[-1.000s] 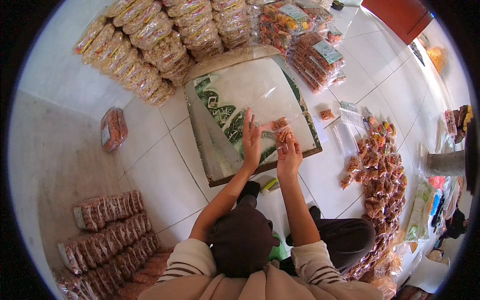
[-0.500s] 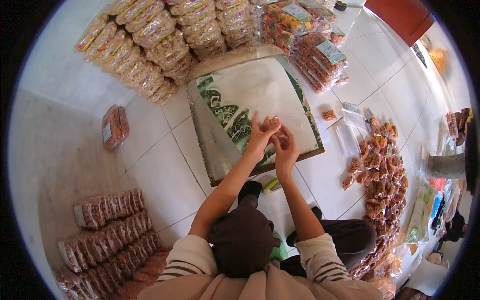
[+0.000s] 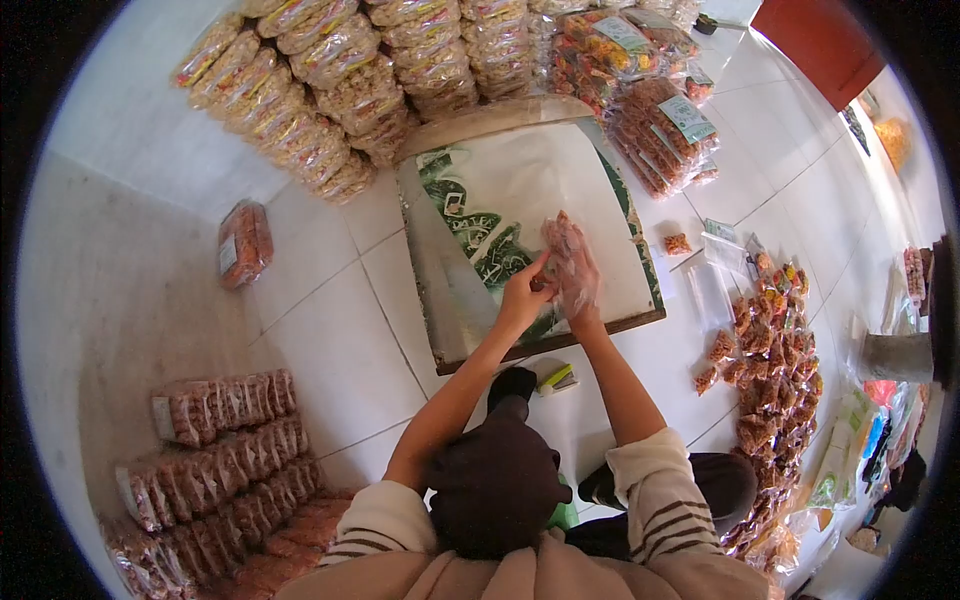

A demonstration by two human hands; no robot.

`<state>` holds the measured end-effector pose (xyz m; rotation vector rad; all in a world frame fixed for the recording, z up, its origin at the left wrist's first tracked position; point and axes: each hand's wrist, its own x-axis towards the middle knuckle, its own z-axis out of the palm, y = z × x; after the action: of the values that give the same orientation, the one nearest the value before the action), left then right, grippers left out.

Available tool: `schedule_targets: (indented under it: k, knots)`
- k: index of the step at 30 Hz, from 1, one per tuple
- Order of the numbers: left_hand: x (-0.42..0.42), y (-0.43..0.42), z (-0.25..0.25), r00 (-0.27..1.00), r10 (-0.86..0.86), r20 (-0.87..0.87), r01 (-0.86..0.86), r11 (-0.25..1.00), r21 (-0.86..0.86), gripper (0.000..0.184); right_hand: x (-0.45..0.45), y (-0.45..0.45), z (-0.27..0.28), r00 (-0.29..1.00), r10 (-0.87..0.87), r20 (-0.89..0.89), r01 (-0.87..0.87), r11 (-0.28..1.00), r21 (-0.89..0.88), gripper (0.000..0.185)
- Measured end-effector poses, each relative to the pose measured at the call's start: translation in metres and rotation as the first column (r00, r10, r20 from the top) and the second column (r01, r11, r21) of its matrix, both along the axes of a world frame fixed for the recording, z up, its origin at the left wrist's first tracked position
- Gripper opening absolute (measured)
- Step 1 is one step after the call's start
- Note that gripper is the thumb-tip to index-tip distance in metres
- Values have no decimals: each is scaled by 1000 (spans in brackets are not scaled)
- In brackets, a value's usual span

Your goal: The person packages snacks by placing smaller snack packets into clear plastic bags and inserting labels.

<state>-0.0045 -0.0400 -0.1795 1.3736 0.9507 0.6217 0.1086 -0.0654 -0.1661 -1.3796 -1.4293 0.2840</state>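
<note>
Over the low board, a small clear plastic packet of reddish-brown snack (image 3: pixel 562 232) is held up between my two hands. My left hand (image 3: pixel 524 296) has its thumb and fingers closed on the packet's lower left side. My right hand (image 3: pixel 582 285) lies along the packet's right side, its fingers smeared by motion, so their grip cannot be made out. Under both hands is the low board (image 3: pixel 550 165), covered with a white sheet with green print. A yellow-green and white object (image 3: pixel 557 378) sits on the floor near my foot.
Bagged snacks (image 3: pixel 340 70) are stacked behind the board, with labelled packs (image 3: pixel 665 135) beside them. Small filled packets (image 3: pixel 765 390) form a long heap on the right. One packet (image 3: pixel 677 244) and clear empty bags (image 3: pixel 708 295) lie nearer. Rows of packs (image 3: pixel 215 460) stand at lower left.
The packet now stands more upright, and more of it shows. My right hand has swung up along its right side; my left hand has shifted slightly, its raised index finger now folded in.
</note>
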Motion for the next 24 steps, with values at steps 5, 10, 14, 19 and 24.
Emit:
schedule_targets:
  k: [5, 10, 14, 19, 24]
  knots:
    - [-31, -18, 20, 979, -203, 24, 203, 979, -26, 61, -4, 26, 10, 947, -60, 316, 104, 987, -125, 42]
    - [-54, -32, 26, 956, -244, 165, 268, 953, -139, 64, -19, 49, -2, 994, 17, -112, -35, 985, -166, 48]
    - [-62, -43, 22, 954, -261, 146, 285, 942, -178, 64, -22, 66, -12, 836, -153, 527, 253, 960, -121, 48]
    - [-72, -32, 21, 929, -314, 196, 352, 912, -209, 56, -25, 79, -36, 886, -195, 421, 256, 962, -94, 44]
    - [-48, 50, 18, 993, -71, 97, 69, 997, 25, 39, -32, 63, -9, 954, -23, -300, 4, 998, -62, 40]
